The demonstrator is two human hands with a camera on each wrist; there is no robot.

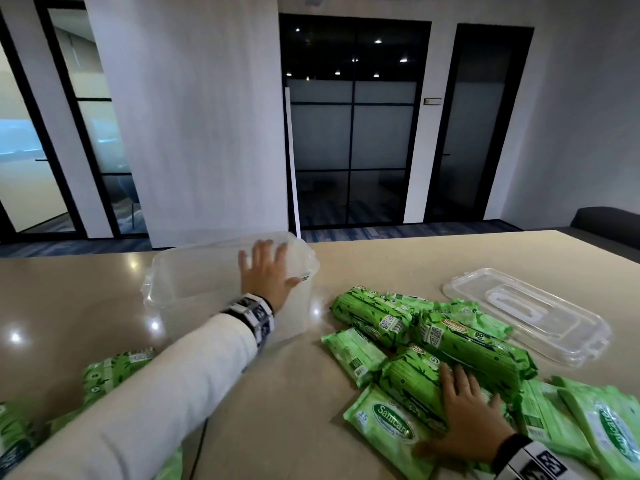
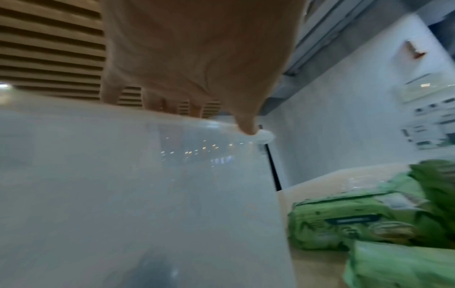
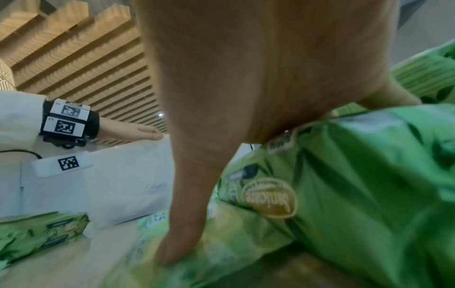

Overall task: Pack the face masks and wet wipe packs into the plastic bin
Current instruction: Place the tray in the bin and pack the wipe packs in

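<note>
Small green wet wipe packs (image 1: 114,372), far left on the beige table (image 1: 284,403), lie beside the white sleeve (image 1: 166,393) and well behind the left fingers. Plastic bin (image 1: 194,271), clear, upright and lidless, stands on the table; nothing shows through its walls. Left hand (image 1: 266,270) lies over the bin's right end, fingers (image 1: 258,247) straight and spread above the opening, thumb tip (image 1: 294,281) on the near right rim corner; from the left wrist view the thumb (image 2: 247,124) touches the rim, while blur leaves the other fingertips' contact uncertain. The hand holds nothing. Pile of large wet wipe packs (image 1: 377,311), just right of that thumb, lies crosswise on the table, touching one another. Small flat pack (image 1: 353,353) lies at the pile's near left edge. Right hand (image 1: 467,420) rests palm-down on the near part of the pile: fingers (image 1: 460,382) fairly straight over a large pack (image 1: 412,379), thumb (image 1: 429,446) stretched left onto a flat "Sanicare" pack (image 1: 381,420); in the right wrist view the thumb tip (image 3: 177,251) presses that wrapper; no grip is closed around either pack. Clear lid (image 1: 526,310) lies flat beyond and right of the right fingertips, behind the pile. More flat packs (image 1: 595,427) lie right of the right hand.
</note>
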